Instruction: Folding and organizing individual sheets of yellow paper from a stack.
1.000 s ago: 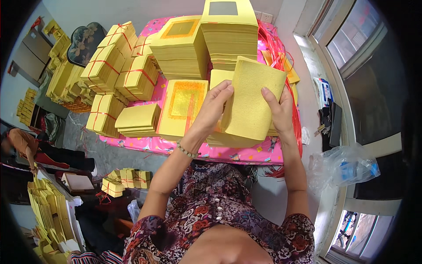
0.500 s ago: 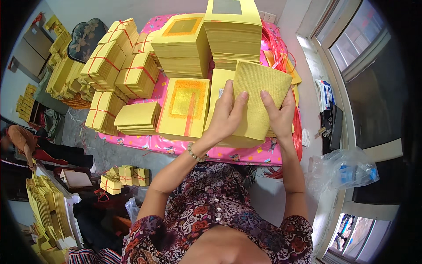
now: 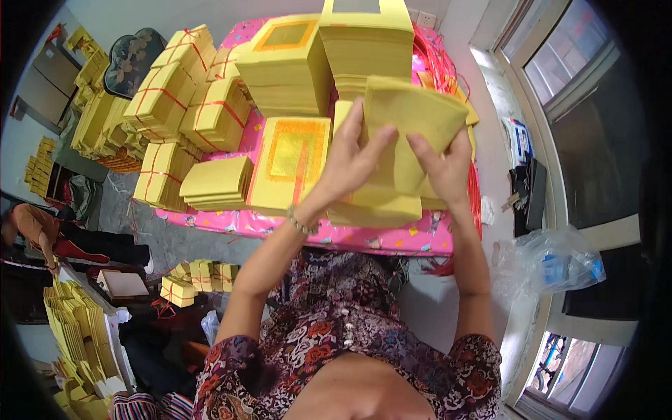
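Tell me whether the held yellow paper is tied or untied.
Untied, as far as shows: no band crosses the yellow paper, unlike the red-banded bundle at front left.

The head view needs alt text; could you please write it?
A person's right hand holds bent yellow paper, left hand touching it, above a patterned pink table cover, near tall yellow paper stacks and red-tied yellow bundles.

Right of upper centre, our left hand (image 3: 353,162) and right hand (image 3: 449,168) now bend the yellow paper (image 3: 409,112), its lower edge raised.
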`<state>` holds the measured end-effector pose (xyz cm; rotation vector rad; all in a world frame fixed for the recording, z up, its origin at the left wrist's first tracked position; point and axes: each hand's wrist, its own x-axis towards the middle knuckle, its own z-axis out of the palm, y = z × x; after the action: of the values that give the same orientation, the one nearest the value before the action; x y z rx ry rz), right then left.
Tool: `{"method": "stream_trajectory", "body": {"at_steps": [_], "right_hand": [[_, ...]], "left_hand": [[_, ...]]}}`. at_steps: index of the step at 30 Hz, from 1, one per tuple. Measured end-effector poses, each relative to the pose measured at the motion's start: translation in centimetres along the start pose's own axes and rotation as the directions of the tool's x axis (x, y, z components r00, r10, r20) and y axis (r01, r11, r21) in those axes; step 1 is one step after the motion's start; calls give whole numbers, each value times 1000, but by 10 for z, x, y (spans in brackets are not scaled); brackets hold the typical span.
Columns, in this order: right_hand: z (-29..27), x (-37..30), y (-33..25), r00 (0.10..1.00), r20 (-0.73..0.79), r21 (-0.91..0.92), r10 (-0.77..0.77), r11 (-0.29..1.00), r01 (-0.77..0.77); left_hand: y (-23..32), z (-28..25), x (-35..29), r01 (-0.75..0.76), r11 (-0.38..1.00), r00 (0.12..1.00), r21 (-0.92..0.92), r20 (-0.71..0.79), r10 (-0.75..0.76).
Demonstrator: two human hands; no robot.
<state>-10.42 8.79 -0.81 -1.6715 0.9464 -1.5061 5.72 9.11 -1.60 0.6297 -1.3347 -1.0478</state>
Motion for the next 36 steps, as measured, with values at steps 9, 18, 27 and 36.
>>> {"method": "stream_trajectory", "body": {"at_steps": [9, 18, 27, 36], "right_hand": [[-10, 16, 30, 972, 235, -314, 3, 947, 73], [-8, 4, 33, 958, 285, -331, -5, 938, 103], [-8, 1, 39, 962, 266, -320, 58, 947, 32], [-6, 4, 30, 935, 282, 186, 217, 943, -275]], "left_hand": [[-41, -33, 19, -8, 1000, 997, 8, 76, 7], [-52, -34, 1, 28, 999, 997, -37, 66, -26], [-48, -29, 1, 52, 997, 998, -62, 43, -50], [-20, -24, 14, 219, 976, 972, 4, 86, -219]]}}
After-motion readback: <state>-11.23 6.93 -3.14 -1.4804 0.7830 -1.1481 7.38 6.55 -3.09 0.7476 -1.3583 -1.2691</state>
